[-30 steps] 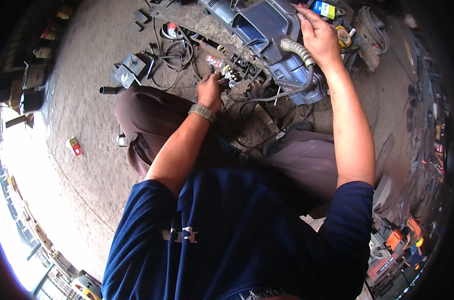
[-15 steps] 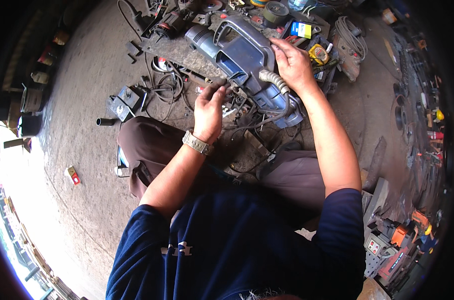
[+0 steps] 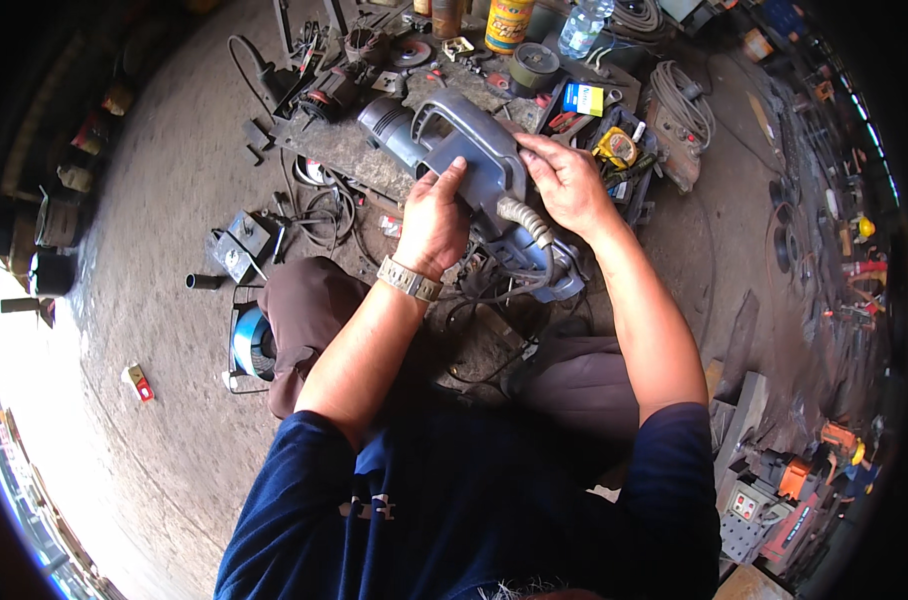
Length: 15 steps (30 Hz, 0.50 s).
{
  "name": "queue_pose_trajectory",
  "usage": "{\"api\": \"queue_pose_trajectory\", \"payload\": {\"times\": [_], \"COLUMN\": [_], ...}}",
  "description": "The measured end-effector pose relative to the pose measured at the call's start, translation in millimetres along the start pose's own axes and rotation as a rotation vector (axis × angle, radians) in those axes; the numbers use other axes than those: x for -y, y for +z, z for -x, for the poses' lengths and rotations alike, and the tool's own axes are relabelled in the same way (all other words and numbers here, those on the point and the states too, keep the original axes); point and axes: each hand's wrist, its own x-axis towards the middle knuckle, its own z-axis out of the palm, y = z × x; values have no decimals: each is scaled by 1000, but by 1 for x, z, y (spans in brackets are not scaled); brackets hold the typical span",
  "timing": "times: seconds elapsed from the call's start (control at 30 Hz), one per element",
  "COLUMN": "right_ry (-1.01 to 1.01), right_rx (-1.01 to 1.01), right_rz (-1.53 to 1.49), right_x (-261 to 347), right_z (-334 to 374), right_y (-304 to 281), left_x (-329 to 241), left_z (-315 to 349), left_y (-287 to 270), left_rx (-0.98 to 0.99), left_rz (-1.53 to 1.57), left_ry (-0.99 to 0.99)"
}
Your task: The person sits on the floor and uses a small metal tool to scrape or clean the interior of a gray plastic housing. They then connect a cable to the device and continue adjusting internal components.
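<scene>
Both hands are on a grey-blue power tool (image 3: 479,160) with a long loop handle, a vented round motor end and a ribbed cord sleeve; its exact kind is unclear. My left hand (image 3: 437,222), below a wrist watch (image 3: 410,278), grips its near-left side, thumb on top and most fingers hidden. At the right side my right hand (image 3: 566,185) holds the body near the handle's end, fingers stretched along it. The tool is tilted above the cluttered floor, its motor end toward the far left.
Beyond the tool lie a stone slab (image 3: 359,150), a motor part (image 3: 326,98), a tape measure (image 3: 616,148), a yellow tub (image 3: 508,25) and a water bottle (image 3: 584,28). Cables (image 3: 334,215) loop at its left. A blue spool (image 3: 251,342) sits beside my left knee.
My left hand has moved up and right onto the tool's side, its thumb now on top. The tool and right hand have shifted slightly left and nearer; the whole view has also shifted.
</scene>
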Motion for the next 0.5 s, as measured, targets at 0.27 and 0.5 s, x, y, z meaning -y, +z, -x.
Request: {"api": "queue_pose_trajectory", "payload": {"times": [0.27,0.5], "right_ry": [-149,-99], "right_rx": [-52,51], "right_rz": [79,61], "right_x": [14,31], "right_z": [-1,-5], "right_y": [2,-3], "left_x": [6,8], "left_z": [-3,0], "left_y": [0,-2], "left_rx": [-60,-80], "left_rz": [-189,-344], "left_ry": [47,114]}}
